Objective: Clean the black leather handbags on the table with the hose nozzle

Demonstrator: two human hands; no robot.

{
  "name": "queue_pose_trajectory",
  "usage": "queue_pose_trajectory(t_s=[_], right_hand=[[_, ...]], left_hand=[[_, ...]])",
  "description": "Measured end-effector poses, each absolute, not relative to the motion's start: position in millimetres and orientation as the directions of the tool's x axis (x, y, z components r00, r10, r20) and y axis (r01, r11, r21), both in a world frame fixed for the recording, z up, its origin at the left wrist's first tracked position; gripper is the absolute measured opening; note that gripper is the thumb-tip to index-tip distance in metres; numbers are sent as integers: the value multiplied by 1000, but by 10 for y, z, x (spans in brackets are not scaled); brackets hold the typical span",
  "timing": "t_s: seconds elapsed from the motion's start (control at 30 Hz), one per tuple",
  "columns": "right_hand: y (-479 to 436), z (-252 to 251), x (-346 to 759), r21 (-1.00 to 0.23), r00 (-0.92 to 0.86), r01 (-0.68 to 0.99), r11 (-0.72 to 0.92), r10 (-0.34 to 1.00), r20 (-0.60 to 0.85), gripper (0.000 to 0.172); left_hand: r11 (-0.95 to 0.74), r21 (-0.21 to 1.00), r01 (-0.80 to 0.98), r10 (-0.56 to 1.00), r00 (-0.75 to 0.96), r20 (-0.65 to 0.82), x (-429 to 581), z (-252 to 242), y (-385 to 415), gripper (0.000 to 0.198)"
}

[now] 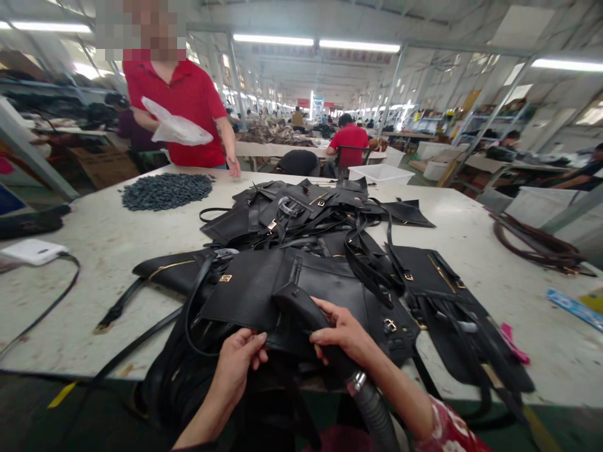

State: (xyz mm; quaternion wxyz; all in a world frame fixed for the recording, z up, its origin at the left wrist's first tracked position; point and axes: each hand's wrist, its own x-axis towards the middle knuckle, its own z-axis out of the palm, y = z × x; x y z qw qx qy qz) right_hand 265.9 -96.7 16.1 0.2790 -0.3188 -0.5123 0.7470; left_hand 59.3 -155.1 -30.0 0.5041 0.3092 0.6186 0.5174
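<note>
While the left hand [239,363] pinches the near edge of a smooth black leather bag [252,292] between thumb and fingers, the right hand [343,331] has its grip wrapped around a curved black nozzle [304,306]. Behind that hand, a shiny metal clamp [357,381] joins the nozzle to a dark ribbed hose [374,411]. The bag, marked by a small gold clasp [226,278], lies at the near side of a scuffed white surface [106,251], on top of other black leather pieces. The nozzle's tip is over it, between the two hands. Just beyond sits a heap of black leather bags with straps [301,213]. Across the surface, a co-worker in a red shirt [195,103] holds a crumpled translucent plastic bag [176,127] near a pile of small dark pieces [167,191].
</note>
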Motion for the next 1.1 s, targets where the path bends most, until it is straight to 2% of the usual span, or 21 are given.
queue_pose_trajectory(t_s=[0.17, 0.3, 0.47, 0.57, 0.73, 0.9, 0.97, 1.1], right_hand=[[-1106, 118, 2832, -958, -503, -113, -265, 846, -175, 71], [-1310, 104, 2946, -943, -481, -126, -309, 850, -215, 72], [-1530, 62, 2911, -929, -519, -137, -343, 824, -227, 74], [-1621, 63, 2884, -925, -537, -108, -365, 804, -254, 78], [-1813, 191, 2874, -936, -574, -24, -352, 771, -275, 79], [-1973, 273, 2759, -959, -520, 243, -144, 815, -254, 76], [-1978, 268, 2681, -949, -482, 303, -85, 846, -229, 75], [-1905, 232, 2536, -980, -524, 178, -85, 835, -167, 75]], left_hand=[[208, 938, -277, 914, -286, -288, 434, -201, -1704, 21], [58, 944, -326, 926, -334, -173, 356, -271, -1786, 29], [-63, 997, -52, 912, -409, 36, 395, -424, -1783, 24], [-7, 997, 72, 931, -363, 32, 411, -444, -1719, 19], [20, 985, 170, 948, -317, 36, 385, -347, -1601, 11], [-61, 942, 331, 961, -237, 145, 351, -298, -1558, 12], [-93, 930, 356, 966, -195, 171, 329, -334, -1559, 14], [-89, 950, 300, 977, -160, 142, 296, -406, -1573, 18]])
